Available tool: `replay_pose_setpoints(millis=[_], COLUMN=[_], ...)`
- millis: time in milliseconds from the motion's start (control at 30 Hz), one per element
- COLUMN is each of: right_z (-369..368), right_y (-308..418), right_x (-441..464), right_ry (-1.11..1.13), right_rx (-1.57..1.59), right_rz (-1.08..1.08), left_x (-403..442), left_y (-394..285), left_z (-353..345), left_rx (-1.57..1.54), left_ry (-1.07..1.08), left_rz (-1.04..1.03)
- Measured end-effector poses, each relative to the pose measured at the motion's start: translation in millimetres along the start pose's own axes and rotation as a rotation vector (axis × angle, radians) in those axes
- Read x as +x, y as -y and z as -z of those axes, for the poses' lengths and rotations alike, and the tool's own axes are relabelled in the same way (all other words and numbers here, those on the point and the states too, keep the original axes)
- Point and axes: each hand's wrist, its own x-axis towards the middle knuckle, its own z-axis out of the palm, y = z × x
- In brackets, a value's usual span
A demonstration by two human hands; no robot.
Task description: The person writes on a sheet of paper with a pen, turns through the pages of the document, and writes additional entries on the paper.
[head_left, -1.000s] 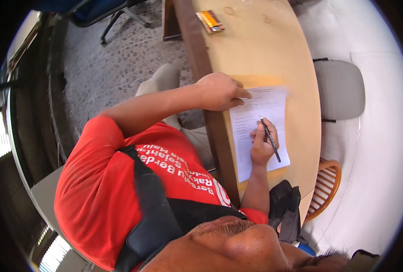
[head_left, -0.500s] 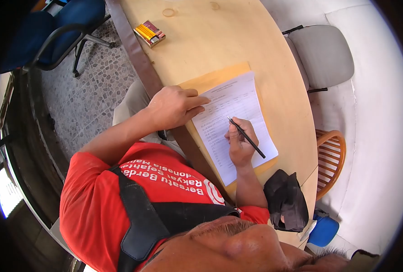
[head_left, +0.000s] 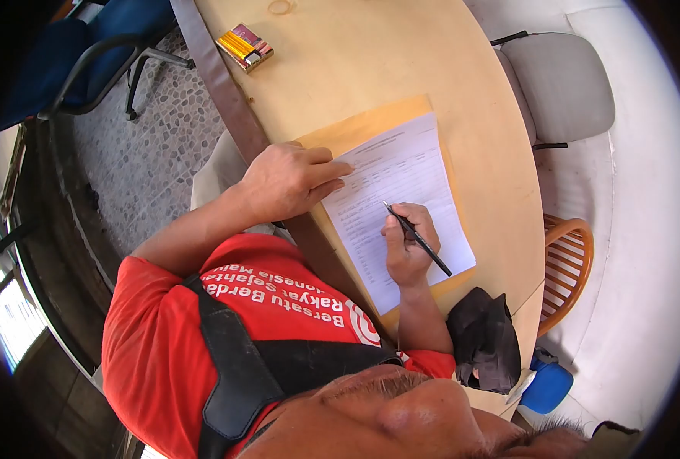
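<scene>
My right hand (head_left: 410, 249) is closed round a black pen (head_left: 429, 251), its tip at the middle of a printed sheet of paper (head_left: 390, 168). Rows of writing and a table run across the sheet, too small to read. My left hand (head_left: 292, 180) rests at the sheet's left edge, index finger and thumb stretched onto the paper, the other fingers partly curled; nothing is held in it. Under the sheet lies a yellow-brown envelope (head_left: 370, 115), showing along its top and right side.
On the curved wooden table (head_left: 370, 53) lie a cigarette pack (head_left: 244, 38) with a yellow lighter (head_left: 237, 48) on top, and a black cloth item (head_left: 484, 336) near my right forearm. A grey chair (head_left: 562, 88), a wooden-slatted chair (head_left: 566, 264) and a blue chair (head_left: 118, 46) stand around.
The view has shifted slightly. My right hand and the pen have moved a little over the sheet, with the pen tip still at the paper's middle. My left hand stays in place.
</scene>
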Motion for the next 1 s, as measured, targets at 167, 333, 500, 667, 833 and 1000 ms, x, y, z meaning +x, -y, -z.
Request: replay_pose_setpoints(millis=[167,333,500,667,833,1000], right_z=[1.7,3.8,2.9,4.6,5.7,4.1], right_y=[-0.8,-0.5,4.4,2.9,1.5,3.6], right_x=[-1.1,-2.9,-2.4,-2.4,-2.3,-2.3], right_ry=[-0.009,-0.006,-0.009,0.010,0.016,0.009], right_rx=[0.034,0.016,0.078,0.013,0.004,0.022], right_rz=[0.004,0.014,-0.018,0.003,0.005,0.002], left_x=[-0.7,-1.7,-1.7,-1.2,-1.0,-1.5], left_y=[-0.7,-0.8,0.5,1.1,0.9,-0.3], left_z=[-2.7,-3.7,-3.0,-2.7,-2.9,-2.8], left_rx=[0.016,0.034,0.011,0.002,0.009,0.029], left_ry=[0.004,0.005,0.016,0.033,0.017,0.029], left_rz=[-0.003,-0.011,-0.014,-0.019,-0.038,-0.030])
